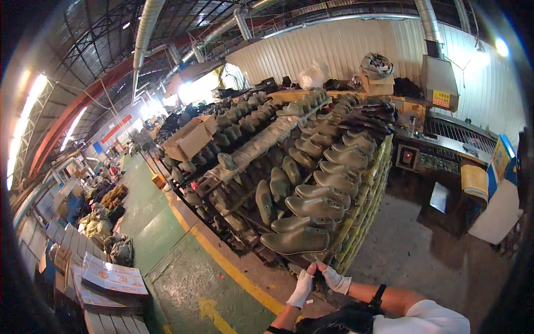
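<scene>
My left hand (301, 288) and my right hand (336, 279) wear white gloves with bare fingertips. They meet at the near end of a long rack, thumbs and fingers closed close together. Whatever they pinch, if anything, is too small to make out. Just beyond them lies an olive-green shoe last (296, 240), the nearest in a row of several similar lasts (318, 208) on the rack's top. More lasts (264, 201) stand on end to the left of that row. Dark shoe uppers (370, 118) lie at the rack's far right.
An open cardboard box (190, 138) sits on the neighbouring rack. Yellow bars (364, 209) run along the rack's right side. A machine with rollers (461, 136) stands at right. Stacked flat cartons (114, 274) are at lower left, beside a green walkway (183, 273) with yellow lines.
</scene>
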Available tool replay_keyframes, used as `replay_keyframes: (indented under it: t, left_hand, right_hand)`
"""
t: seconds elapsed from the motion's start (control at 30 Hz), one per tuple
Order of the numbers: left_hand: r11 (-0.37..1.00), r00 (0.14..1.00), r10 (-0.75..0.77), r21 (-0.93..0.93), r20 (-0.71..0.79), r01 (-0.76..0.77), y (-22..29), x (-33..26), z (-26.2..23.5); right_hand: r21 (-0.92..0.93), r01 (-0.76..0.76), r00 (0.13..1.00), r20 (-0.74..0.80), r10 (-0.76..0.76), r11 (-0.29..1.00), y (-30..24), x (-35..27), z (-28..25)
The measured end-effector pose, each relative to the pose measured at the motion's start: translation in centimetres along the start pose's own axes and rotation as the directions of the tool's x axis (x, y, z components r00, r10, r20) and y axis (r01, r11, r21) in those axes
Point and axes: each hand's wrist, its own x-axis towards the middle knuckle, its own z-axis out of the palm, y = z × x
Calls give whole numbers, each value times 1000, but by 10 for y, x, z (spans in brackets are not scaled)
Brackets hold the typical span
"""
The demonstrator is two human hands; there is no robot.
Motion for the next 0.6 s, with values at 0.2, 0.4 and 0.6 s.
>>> replay_keyframes:
  t: [0.2, 0.4, 0.6]
  left_hand:
    - [998, 997, -61, 17, 45, 60, -5, 2, -3]
    - [997, 1000, -30, -70, 3, 30, 15, -10, 10]
    - [995, 988, -84, -50, 132, 91, 31, -14, 14]
  right_hand:
    - [-10, 15, 999, 30, -14, 1000, 21, -3, -8]
    - [364, -315, 946, 51, 319, 877, -22, 6, 4]
    - [203, -142, 989, 63, 132, 969, 1, -2, -7]
